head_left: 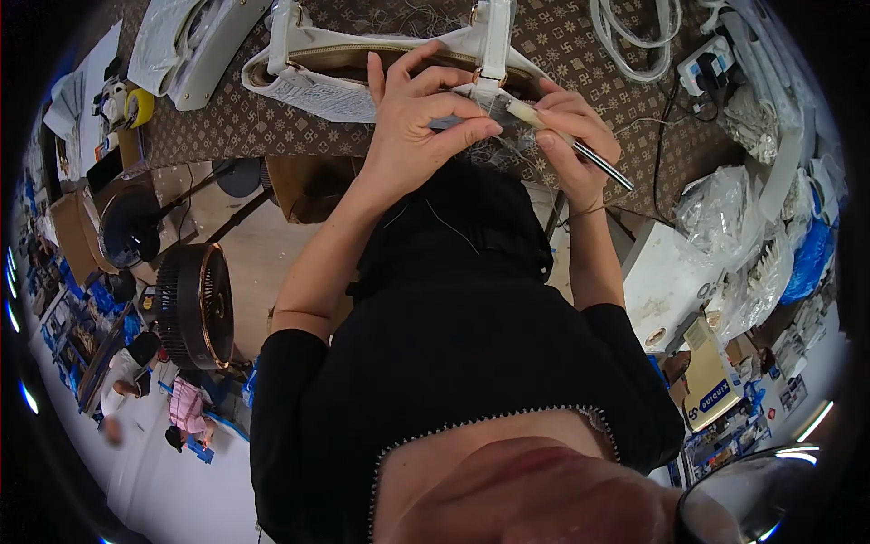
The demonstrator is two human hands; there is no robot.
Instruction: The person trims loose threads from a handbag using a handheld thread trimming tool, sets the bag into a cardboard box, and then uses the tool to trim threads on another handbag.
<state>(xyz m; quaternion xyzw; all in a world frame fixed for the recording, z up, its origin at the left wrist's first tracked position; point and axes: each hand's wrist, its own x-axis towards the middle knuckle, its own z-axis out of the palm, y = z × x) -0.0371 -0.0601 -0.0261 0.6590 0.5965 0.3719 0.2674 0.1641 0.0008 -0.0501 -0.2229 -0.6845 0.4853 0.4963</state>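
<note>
A white handbag [335,98] with a printed side, a zip and two upright straps stands on the patterned tabletop, its top partly open. My left hand [412,122] is over the bag's front, thumb and forefinger pinched on its edge near the right strap base, other fingers spread across the opening. My right hand [575,136] grips a slim pen-like tool [603,165] with a metallic shaft and a pale, blunt end. That end points at the strap base, close to my left fingertips. Clear film and loose threads show there; the exact contact is hidden.
A second white bag in plastic [190,50] lies at the left on the brown patterned cloth [236,127]. A white coil [639,45] and a plug adapter [705,65] are at the right. A black fan [192,306] stands lower left. Two people are farther back.
</note>
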